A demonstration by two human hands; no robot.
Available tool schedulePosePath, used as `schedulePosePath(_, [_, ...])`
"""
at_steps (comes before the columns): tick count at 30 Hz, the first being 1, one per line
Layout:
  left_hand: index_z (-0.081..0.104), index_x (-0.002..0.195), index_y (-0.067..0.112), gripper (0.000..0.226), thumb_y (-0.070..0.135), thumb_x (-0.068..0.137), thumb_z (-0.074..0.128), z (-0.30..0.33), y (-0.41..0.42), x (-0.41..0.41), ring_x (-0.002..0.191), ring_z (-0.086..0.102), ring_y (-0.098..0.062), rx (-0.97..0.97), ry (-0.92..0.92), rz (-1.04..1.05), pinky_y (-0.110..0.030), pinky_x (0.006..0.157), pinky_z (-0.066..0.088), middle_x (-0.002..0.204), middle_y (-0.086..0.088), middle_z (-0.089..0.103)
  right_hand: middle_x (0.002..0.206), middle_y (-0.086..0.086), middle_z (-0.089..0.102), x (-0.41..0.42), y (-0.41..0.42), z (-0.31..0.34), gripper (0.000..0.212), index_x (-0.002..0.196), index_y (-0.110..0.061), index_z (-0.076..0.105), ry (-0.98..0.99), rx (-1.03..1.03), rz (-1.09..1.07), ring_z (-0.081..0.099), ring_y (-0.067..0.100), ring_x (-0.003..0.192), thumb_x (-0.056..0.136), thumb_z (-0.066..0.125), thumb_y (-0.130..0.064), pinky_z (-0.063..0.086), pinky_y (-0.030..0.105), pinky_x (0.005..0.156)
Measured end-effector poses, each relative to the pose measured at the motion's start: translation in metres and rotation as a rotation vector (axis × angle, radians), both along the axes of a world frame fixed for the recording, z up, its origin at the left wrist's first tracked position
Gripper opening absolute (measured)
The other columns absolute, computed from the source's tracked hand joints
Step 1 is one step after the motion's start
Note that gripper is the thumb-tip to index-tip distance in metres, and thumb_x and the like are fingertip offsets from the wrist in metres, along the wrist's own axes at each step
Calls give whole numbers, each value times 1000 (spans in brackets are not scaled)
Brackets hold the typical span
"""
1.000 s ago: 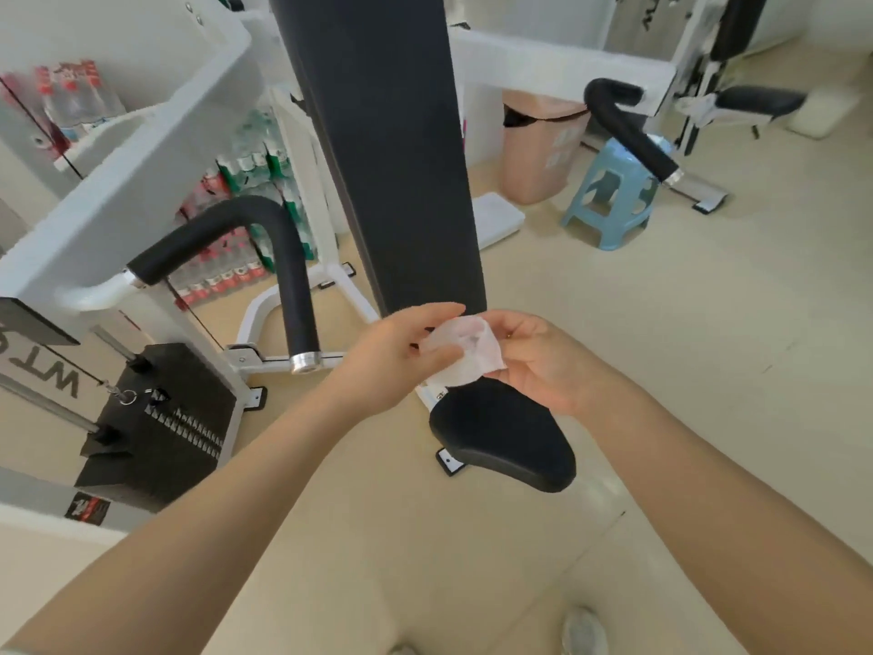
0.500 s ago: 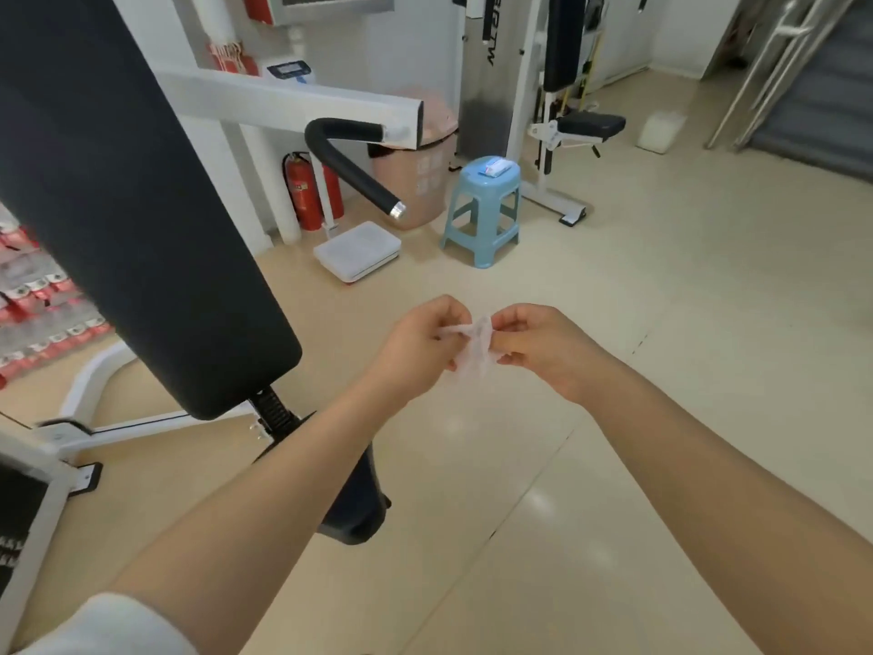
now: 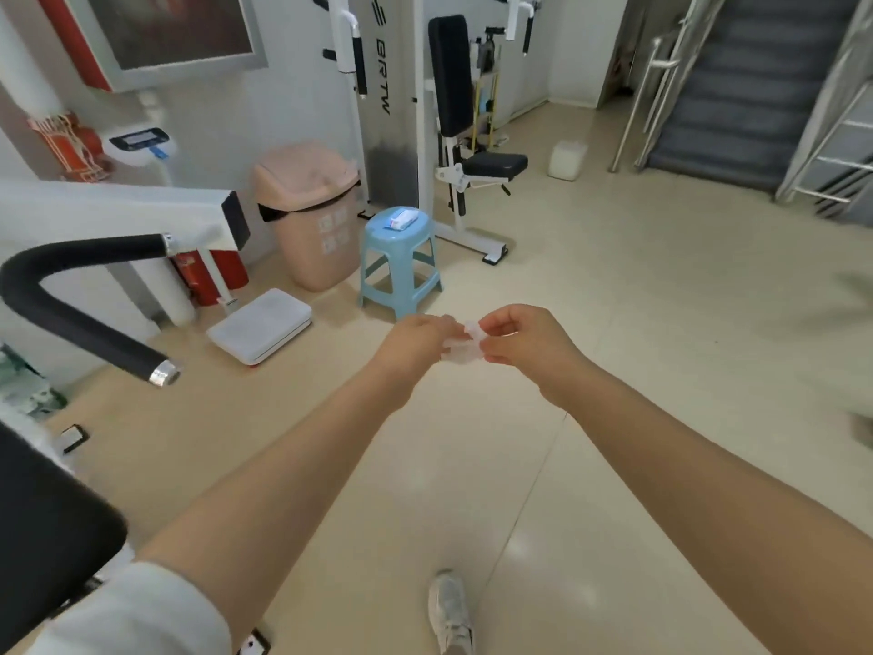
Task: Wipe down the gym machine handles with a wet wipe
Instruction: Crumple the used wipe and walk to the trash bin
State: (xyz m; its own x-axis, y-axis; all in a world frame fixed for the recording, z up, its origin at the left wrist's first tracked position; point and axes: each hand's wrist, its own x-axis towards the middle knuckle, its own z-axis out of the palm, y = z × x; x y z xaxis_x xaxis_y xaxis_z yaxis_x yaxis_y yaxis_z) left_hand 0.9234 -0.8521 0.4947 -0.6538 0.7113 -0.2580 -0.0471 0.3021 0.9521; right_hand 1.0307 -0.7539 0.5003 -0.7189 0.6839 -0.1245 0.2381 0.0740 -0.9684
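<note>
While both hands pinch it, the wet wipe (image 3: 464, 348) hangs crumpled in mid-air before me.
From left: black padded handle (image 3: 71, 295) well apart; my left hand (image 3: 415, 342) and right hand (image 3: 524, 345) each grip a wipe edge with curled fingers, above the floor (image 3: 614, 323).

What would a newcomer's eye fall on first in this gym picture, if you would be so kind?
Most likely the two bare arms reaching to mid-frame, where the left hand and right hand pinch a small crumpled wet wipe between them above the tiled floor. Next, the curved black padded machine handle at the left edge. Behind the hands, a light blue stool bearing a wipe packet stands beside a pink bin.
</note>
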Motion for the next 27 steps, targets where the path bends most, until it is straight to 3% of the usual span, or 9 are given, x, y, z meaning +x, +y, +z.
schedulePosePath(4, [64, 96, 12, 17, 24, 87, 57, 5, 90, -65, 100, 64, -22, 6, -110, 18, -34, 94, 51, 110, -11, 66, 83, 0, 62, -60, 82, 9, 21, 97, -7, 64, -26, 44, 20, 58, 16, 79, 82, 57, 7, 50, 23, 71])
schedulePosePath(7, [64, 90, 10, 17, 24, 90, 56, 9, 136, -109, 102, 63, -22, 50, -92, 2, -31, 91, 53, 109, -11, 65, 86, 2, 64, -109, 128, 14, 21, 95, -10, 65, -13, 102, 51, 56, 10, 73, 82, 57, 4, 44, 13, 59])
schedulePosePath(10, [60, 90, 2, 17, 19, 90, 57, 2, 174, -161, 91, 64, -20, 71, -37, 27, -29, 88, 54, 98, -11, 63, 84, 4, 62, -167, 174, 9, 18, 93, -12, 66, 1, 113, 88, 54, 7, 68, 82, 60, 2, 39, 5, 50])
schedulePosePath(12, [57, 91, 3, 8, 11, 90, 56, -7, 194, -199, 82, 63, -17, 92, -26, 46, -25, 84, 54, 90, -11, 59, 81, 3, 60, -206, 202, 0, 18, 91, -14, 68, -3, 131, 144, 52, 9, 68, 82, 62, 0, 40, 6, 55])
schedulePosePath(14, [58, 94, 2, 11, 11, 89, 58, -18, 216, -239, 76, 64, -12, 106, -38, 82, -20, 79, 55, 87, -8, 59, 83, 2, 59, -248, 231, -11, 18, 88, -18, 69, -9, 150, 207, 51, 11, 72, 83, 63, -2, 42, 16, 68])
schedulePosePath(17, [58, 92, 2, 17, 17, 86, 65, -34, 254, -303, 81, 64, -15, 96, -70, 170, -25, 83, 56, 87, -7, 60, 88, -9, 55, -317, 277, -25, 21, 81, -24, 68, -36, 190, 336, 51, 12, 84, 84, 63, -4, 41, 18, 74])
schedulePosePath(20, [58, 91, 5, 9, 10, 86, 64, -40, 296, -366, 81, 61, -16, 112, -89, 228, -29, 85, 56, 86, -8, 61, 81, -6, 58, -390, 326, -34, 18, 86, -18, 67, -68, 92, 484, 52, 7, 72, 85, 60, -2, 40, 10, 60])
schedulePosePath(24, [55, 83, 10, 13, -2, 87, 57, -29, 344, -452, 74, 61, -15, 145, -46, 381, -25, 75, 56, 83, -7, 59, 82, -1, 58, -497, 387, -34, 20, 83, -15, 56, -74, -28, 544, 56, 11, 70, 83, 62, 4, 49, 15, 62])
schedulePosePath(27, [50, 79, 15, 20, -3, 84, 57, -25, 364, -514, 75, 60, -19, 113, 33, 505, -20, 64, 56, 88, -9, 60, 83, 3, 61, -578, 411, -30, 19, 87, -13, 50, -86, -243, 538, 61, 15, 69, 84, 62, 2, 54, 17, 64])
